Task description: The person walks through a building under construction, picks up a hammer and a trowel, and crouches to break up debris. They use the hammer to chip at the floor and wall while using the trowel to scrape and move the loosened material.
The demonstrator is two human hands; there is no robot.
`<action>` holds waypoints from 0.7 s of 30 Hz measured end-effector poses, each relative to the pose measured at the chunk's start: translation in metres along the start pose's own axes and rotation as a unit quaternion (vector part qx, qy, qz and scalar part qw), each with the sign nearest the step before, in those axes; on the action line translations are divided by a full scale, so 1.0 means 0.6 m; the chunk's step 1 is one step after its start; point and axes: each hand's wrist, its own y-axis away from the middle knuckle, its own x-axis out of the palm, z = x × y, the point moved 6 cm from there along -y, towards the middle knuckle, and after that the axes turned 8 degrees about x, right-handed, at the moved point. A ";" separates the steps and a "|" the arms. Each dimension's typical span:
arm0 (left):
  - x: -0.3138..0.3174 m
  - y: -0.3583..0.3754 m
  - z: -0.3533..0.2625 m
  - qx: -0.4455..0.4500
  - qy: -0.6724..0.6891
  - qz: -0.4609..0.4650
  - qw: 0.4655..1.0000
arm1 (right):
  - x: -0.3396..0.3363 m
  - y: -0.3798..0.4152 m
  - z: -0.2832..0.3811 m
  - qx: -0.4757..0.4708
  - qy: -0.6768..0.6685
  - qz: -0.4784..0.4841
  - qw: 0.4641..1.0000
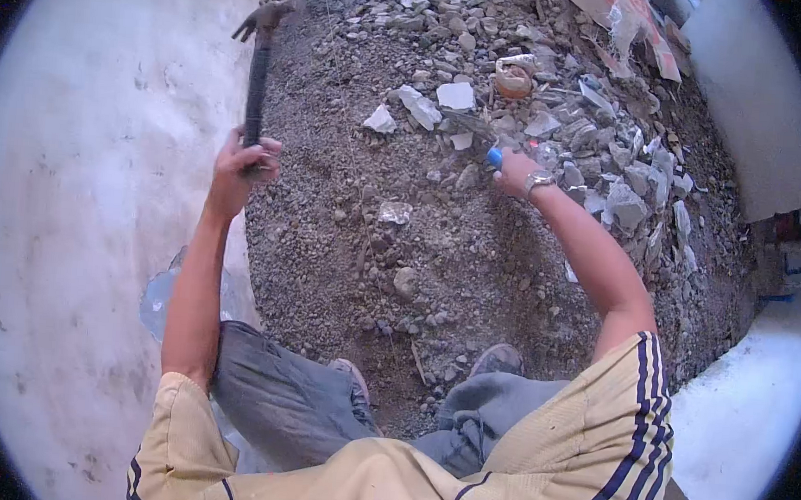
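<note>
My left hand is closed around the dark grip of a claw hammer. The hammer stands head-up, its claw pointing left, over the line where the pale surface meets the gravel. Farther right, my right hand, with a watch at the wrist, grips a blue-handled tool that looks like a trowel. Its greyish blade reaches up and left over the rubble and is hard to make out. White broken pieces lie just left of that blade. A white flat chunk rests above it.
Gravel and stones cover the ground ahead, with broken rubble heaped at right. A pale smooth surface runs along the left. A torn sack lies at upper right, beside a large grey panel. My shoes stand on the gravel.
</note>
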 end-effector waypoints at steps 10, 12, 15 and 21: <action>0.214 -0.133 0.273 -0.131 -0.570 0.003 0.811 | 0.003 -0.025 0.008 -0.031 -0.020 -0.014 0.999; 0.220 -0.114 0.269 -0.134 -0.494 -0.022 0.859 | 0.006 -0.034 0.001 -0.015 -0.012 0.002 1.000; 0.214 -0.110 0.224 -0.066 -0.442 -0.059 0.893 | -0.004 -0.029 0.003 0.000 -0.012 0.015 1.000; 0.248 -0.139 0.227 0.074 -0.534 -0.129 0.832 | 0.003 -0.019 0.008 0.004 -0.043 0.002 0.999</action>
